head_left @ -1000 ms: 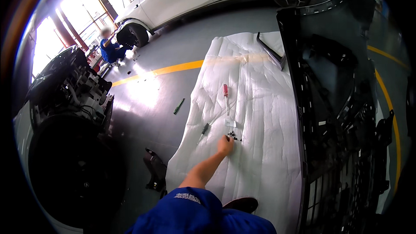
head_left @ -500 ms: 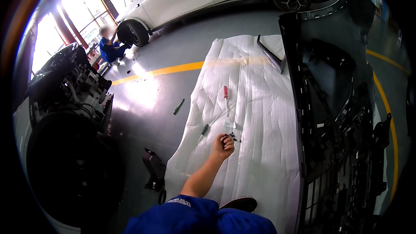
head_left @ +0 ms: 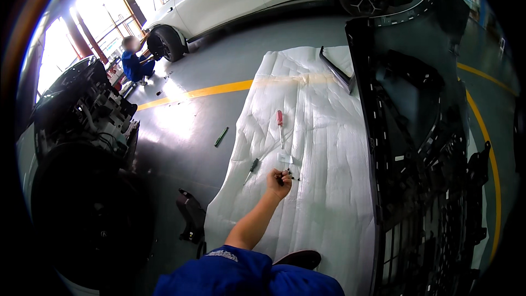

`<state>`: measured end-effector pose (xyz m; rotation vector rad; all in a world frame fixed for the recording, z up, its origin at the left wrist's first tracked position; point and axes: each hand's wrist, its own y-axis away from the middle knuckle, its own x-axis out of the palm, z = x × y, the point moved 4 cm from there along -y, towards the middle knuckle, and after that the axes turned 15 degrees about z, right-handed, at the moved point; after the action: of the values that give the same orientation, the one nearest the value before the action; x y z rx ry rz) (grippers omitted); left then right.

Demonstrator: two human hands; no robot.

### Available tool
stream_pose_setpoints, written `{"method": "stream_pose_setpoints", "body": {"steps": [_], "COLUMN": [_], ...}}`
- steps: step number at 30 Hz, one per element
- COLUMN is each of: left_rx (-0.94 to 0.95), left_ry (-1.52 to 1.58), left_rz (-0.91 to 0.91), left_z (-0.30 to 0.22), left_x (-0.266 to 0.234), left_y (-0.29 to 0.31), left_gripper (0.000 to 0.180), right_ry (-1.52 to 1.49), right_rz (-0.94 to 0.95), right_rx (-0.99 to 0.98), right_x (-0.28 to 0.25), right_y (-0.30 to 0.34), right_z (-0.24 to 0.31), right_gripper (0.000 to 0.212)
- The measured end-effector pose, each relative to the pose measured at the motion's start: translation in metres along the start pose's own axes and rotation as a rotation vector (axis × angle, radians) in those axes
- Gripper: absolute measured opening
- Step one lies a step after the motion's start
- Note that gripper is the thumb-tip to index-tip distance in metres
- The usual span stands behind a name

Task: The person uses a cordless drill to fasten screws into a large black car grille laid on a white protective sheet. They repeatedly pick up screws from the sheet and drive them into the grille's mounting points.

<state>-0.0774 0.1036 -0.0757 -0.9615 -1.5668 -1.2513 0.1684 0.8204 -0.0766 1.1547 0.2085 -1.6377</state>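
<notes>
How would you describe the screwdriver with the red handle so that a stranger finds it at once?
Find the white sheet spread on the grey floor beside the big black car bumper. Near its middle, just beyond the person's hand, lies the screwdriver. Its red handle sets it apart from the dark-handled one at the sheet's left edge.

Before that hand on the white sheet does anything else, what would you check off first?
1. Grip on the small dark parts: the hand is curled over them; whether it holds any, cannot tell.
2. Loose parts kept together: a few dark bits lie beside the fingertips on the white sheet; ok.
3. Red-handled screwdriver within reach: lies just beyond the hand; ok.
4. Green-handled screwdriver on the sheet: near its left edge; ok.
5. Black bumper apart from the hand: lies to the right, not touching; ok.
6. Other hand: not in view; cannot tell.
</notes>
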Motion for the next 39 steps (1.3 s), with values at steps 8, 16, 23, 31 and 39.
{"method": "stream_pose_setpoints", "body": {"steps": [8, 16, 23, 31, 39], "left_rx": [-0.349, -0.634, -1.296, -1.698, -1.658], "left_ry": [-1.052, -1.173, -1.341, -1.321, -1.201], "left_rz": [-0.034, 0.264, 0.513, 0.684, 0.46], "left_z": [0.076, 0.183, 0.329, 0.498, 0.511], "left_x": [0.0, 0.067, 0.166, 0.176, 0.137], "left_y": [0.003, 0.125, 0.237, 0.371, 0.43], "left_gripper": [0.02, 0.013, 0.022, 0.033, 0.024], "right_ry": [-0.124, -0.447, -0.695, -0.883, -1.285], "right_rz": [-0.109, -0.302, -0.366, 0.128, 0.293], "right_rx": [0.143, 0.442, 0.393, -0.219, -0.272], "right_x": [-0.008, 0.031, 0.06, -0.083, -0.008], "right_y": [0.105, 0.344, 0.477, 0.361, 0.322], "right_z": [-0.079, -0.127, -0.121, -0.05, -0.064], "right_gripper": [0.062, 0.06, 0.044, 0.029, 0.018]}}
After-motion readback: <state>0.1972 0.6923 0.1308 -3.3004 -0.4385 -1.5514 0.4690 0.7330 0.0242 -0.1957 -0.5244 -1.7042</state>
